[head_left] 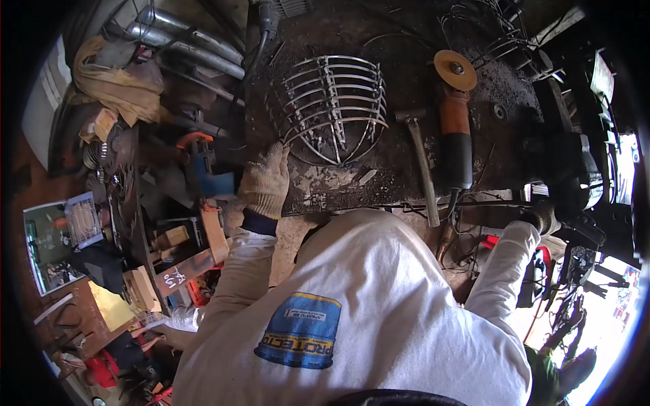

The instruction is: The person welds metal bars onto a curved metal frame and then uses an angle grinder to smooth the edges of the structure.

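A cage of bent metal rods, with curved bars over a pointed hoop, lies on the dark, worn workbench. My left hand, in a knitted work glove, pinches the hoop at its near left side. To the right, my right hand, also gloved, reaches beside a dark, vise-like machine at the bench's edge. Shadow hides its fingers, and I cannot make out what they touch. Between the hands rest a hammer with a wooden handle and an orange and black angle grinder, its disc facing up.
Metal pipes and a tan cloth are piled at the far left. Nearer stands a blue tool among scraps and boxes. More bent rods lie at the back right. Other people show at the lower left.
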The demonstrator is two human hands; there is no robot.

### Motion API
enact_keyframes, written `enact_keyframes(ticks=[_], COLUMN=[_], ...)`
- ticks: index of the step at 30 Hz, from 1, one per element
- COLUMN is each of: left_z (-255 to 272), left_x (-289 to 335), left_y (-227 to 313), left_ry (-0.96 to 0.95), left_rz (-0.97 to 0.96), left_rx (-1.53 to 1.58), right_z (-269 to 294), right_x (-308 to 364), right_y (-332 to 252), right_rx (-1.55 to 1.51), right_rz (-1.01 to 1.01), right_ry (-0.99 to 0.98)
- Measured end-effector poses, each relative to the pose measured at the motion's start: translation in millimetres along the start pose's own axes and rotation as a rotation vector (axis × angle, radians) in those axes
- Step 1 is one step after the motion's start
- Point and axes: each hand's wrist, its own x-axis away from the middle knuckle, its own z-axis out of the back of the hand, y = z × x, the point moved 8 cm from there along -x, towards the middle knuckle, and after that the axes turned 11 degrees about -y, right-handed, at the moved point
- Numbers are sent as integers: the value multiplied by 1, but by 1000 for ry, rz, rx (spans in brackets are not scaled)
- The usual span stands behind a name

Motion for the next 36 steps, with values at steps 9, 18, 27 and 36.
enact_keyframes(ticks=[9, 18, 27, 36], left_z=[-1, -2, 1, 7], left_x=[-2, -2, -4, -9], left_y=[-1, 0, 0, 6], left_ry=[-43, -66, -41, 5], left_rz=[23, 30, -7, -44], left_rx=[19, -33, 13, 0], right_z=[19, 34, 74, 145], right_x=[-10, -17, -8, 53], right_y=[-17, -29, -49, -88], right_rx=[74, 140, 223, 9], right_rz=[1, -1, 68, 772], right_ry=[42, 105, 242, 114])
